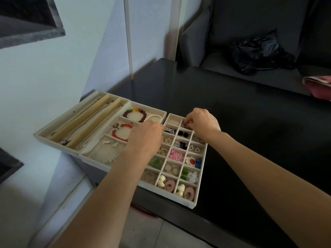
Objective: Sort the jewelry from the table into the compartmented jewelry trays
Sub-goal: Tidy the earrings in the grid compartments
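- Two bare arms come in from the bottom of the frame and reach up toward the middle. The left arm starts at the lower left, the right arm at the lower right. Both are stretched out long.
- Under the arms, in the lower middle, sits a tray with many small boxes [194,204] on the black tabletop [250,140]. Its near corner hangs a little past the tabletop edge.
- The nearest boxes hold cream heart pieces [161,181] and pink ovals [189,193]. A bit farther are silver rings [172,168], green beads [184,173] and a pink flower piece [176,155].
- The left hand [145,138] is palm down over the left side of this tray. Its fingers point to the far boxes. I cannot tell if its grip is spread or pinching; the back of the hand hides the fingers.
- The right hand [203,123] is over the far right boxes, wrist bent, fingers curled down. Its grip is pressed together on something small and dark; it is too small to tell what.
- Left of the hands is a tray with bigger boxes [100,162]. It holds a white bead bracelet [105,149], a red bead bracelet [121,131] and, farther back, a dark red bracelet [135,114].
- At the far left is a long tray [53,127] with thin chains.
- Far back, at the upper right, a black bag [259,52] lies on a dark sofa [232,18].
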